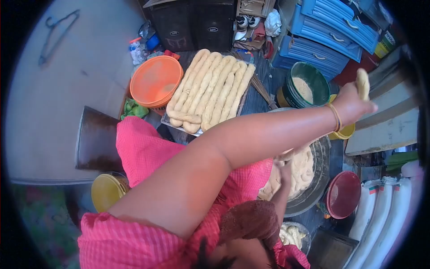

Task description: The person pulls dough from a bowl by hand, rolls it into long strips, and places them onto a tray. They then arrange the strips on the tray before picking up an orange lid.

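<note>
Head view: roll (363,84) toward two o'clock, clamped in the fingers of the left hand (351,103), raised at the end of an outstretched arm. Right hand (284,172) toward four o'clock, at the dough (301,171) in the basin (322,175); fingers partly hidden, apart or together impossible to tell. Toward twelve o'clock, long strands (208,85) side by side on a tray (241,106), with orange bucket (156,80) just beside, toward ten o'clock.

Outstretched arm (268,136) bars the gap between tray (246,95) and basin (320,172).
</note>
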`<state>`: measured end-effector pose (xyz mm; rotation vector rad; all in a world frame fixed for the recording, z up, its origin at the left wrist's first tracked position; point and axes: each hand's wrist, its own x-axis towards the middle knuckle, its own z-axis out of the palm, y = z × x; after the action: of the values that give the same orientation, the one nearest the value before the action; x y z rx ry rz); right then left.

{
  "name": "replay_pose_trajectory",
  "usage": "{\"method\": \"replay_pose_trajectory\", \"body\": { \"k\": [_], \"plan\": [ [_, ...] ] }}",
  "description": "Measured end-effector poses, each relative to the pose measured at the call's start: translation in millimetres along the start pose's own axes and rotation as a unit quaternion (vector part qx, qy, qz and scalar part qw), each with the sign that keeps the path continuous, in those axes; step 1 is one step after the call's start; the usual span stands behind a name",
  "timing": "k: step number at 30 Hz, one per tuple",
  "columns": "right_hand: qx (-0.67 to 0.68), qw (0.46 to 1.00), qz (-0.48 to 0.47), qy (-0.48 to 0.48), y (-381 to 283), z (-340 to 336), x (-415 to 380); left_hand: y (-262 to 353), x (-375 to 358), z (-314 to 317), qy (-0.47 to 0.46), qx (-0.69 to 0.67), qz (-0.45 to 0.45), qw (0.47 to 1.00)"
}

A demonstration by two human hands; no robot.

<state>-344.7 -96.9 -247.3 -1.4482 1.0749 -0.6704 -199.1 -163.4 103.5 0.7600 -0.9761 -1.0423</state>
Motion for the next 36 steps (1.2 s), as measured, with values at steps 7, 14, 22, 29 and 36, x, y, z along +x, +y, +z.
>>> {"method": "replay_pose_trajectory", "body": {
  "k": [7,14,22,29,36],
  "plan": [
    [0.107,0.881,-0.331,0.321,-195,18,-6,-29,-48,36,0.041,-0.081,-0.068,0.993],
    [-0.029,0.986,0.164,0.020,44,28,13,91,-21,-19,-0.003,-0.227,0.091,0.970],
    [0.277,0.955,-0.020,0.101,-152,-48,-38,-35,-93,-65,-0.219,0.124,-0.389,0.886],
    [0.089,0.967,-0.159,0.177,-236,-67,-116,-56,-119,-18,-0.396,-0.008,-0.337,0.855],
    [-0.111,0.955,-0.069,0.267,-34,-42,-87,38,-69,26,-0.211,-0.204,-0.134,0.947]
  ]
}}
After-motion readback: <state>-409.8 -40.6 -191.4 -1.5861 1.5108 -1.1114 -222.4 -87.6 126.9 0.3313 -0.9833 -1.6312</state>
